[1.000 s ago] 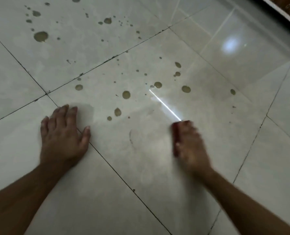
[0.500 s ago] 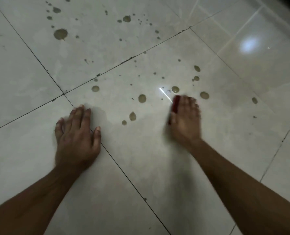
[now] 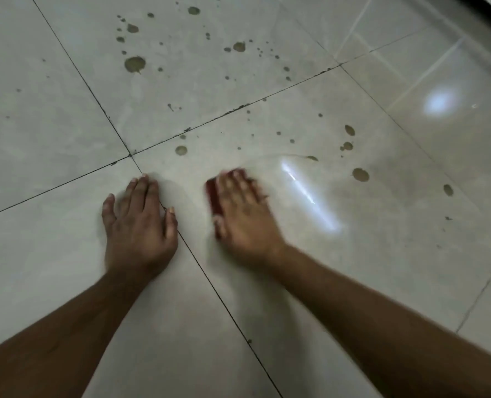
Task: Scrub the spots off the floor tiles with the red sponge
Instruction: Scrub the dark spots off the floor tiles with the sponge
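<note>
Scrubbing across the floor tiles (image 3: 353,268), we have swept our right hand (image 3: 243,214) leftward, flat fingers pressing the red sponge (image 3: 213,196) near the braced, spread-fingered left hand (image 3: 139,222); nearby spots are gone, far spots (image 3: 135,64) remain.

The floor tiles (image 3: 339,268) look like smooth, glossy glazed ceramic, mirroring a bright streak and a round glare at the far right. Dull brownish spots (image 3: 134,64) sit matt on that sheen, between thin dark grout lines (image 3: 224,303).
</note>
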